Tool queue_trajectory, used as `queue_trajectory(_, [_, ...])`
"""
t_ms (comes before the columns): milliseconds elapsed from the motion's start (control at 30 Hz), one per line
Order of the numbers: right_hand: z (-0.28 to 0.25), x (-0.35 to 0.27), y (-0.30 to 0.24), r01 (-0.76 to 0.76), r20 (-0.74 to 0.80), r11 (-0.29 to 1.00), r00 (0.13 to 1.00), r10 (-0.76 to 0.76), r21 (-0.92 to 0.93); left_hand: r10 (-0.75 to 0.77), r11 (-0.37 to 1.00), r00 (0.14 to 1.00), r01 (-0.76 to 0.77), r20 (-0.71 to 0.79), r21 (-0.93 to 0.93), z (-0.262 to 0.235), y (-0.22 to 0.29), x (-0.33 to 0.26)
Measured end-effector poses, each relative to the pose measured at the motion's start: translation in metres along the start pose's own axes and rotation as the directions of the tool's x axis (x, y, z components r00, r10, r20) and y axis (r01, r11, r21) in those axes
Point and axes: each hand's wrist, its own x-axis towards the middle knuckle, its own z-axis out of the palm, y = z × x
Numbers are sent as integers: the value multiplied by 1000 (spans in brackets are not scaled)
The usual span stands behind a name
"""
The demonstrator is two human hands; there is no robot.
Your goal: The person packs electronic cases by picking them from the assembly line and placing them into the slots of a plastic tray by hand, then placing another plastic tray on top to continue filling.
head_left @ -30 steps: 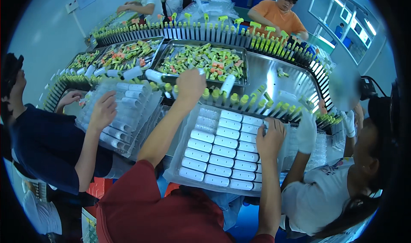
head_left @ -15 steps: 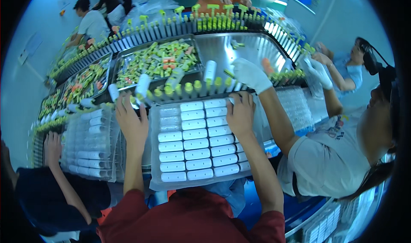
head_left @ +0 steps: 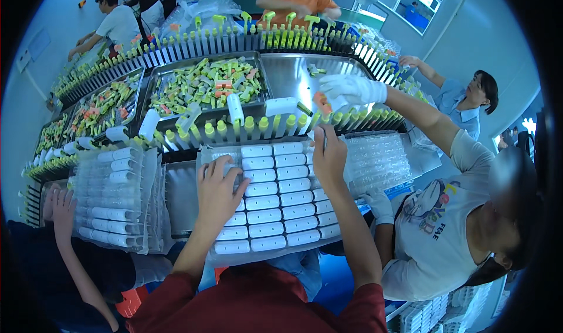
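My left hand (head_left: 218, 186) rests over the left column of a clear plastic tray (head_left: 206, 155). Its fingers are spread and bent, with no held object visible; they hide several pockets. Rows of white oblong cases (head_left: 267, 216) fill much of this tray. My right hand (head_left: 328, 157) is closed in a pinch above the tray's far right part. Something small and pale shows at its fingertips, too little to name. Just beyond the tray runs a row of upright holders with yellow-green tops (head_left: 249, 125). White cases (head_left: 234, 109) lean or lie on this row.
A co-worker's white-gloved hand (head_left: 352, 89) is beside an orange-pink piece (head_left: 321, 102) beyond my right hand. Metal trays (head_left: 265, 78) behind the holders contain many green and orange pieces. Stacked clear trays (head_left: 108, 183) stand left, others (head_left: 378, 163) right. Another person's hand (head_left: 61, 213) is far left.
My left hand has moved from the holder row back onto the tray. My right hand has closed into a pinch. The leaning pieces have shifted left. The view has shifted too.
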Motion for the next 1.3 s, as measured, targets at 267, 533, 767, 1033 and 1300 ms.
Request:
queue_trajectory(267, [37, 2, -88, 169, 187, 975, 963, -194, 143, -137, 989, 986, 131, -97, -72, -4, -1, -8])
queue_trajectory(533, [54, -29, -72, 274, 276, 957, 916, -291, 99, -155, 977, 985, 142, -70, -162, -4, 3, 0])
queue_trajectory(767, [41, -24, -71, 401, 37, 908, 912, -408, 117, 15, 989, 1000, -16, -3, -145, -7, 3, -2])
queue_trajectory(1033, [-5, 48, 22, -416, -90, 798, 863, 498, 436, -96, 936, 975, 156, 199, -316, -33, -4, -8])
queue_trajectory(1300, [4, 105, 31, -250, -53, 928, 968, 245, -278, 24, 998, 995, -17, 100, -68, -35, 0, -1])
